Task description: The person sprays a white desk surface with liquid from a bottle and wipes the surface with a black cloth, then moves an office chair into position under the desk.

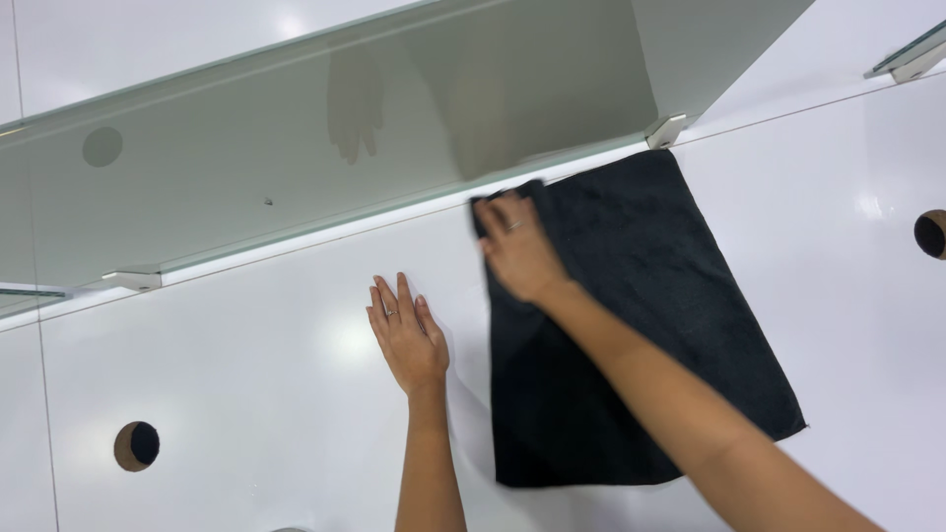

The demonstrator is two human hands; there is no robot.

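Observation:
A black cloth (650, 325) hangs flat against a glossy white tiled wall (246, 374), just below a glass shelf (296, 148). My right hand (517, 246) presses the cloth's upper left corner against the wall, fingers curled over the fabric; the hand looks blurred. My left hand (406, 335) lies flat on the bare white wall to the left of the cloth, fingers together and pointing up, holding nothing. A ring shows on a finger of each hand.
The shelf rests on small metal brackets, one at the left (133, 281) and another at the right (668, 130). Round holes pierce the wall at lower left (136, 445) and far right (930, 233). A second shelf edge (912, 57) shows at top right.

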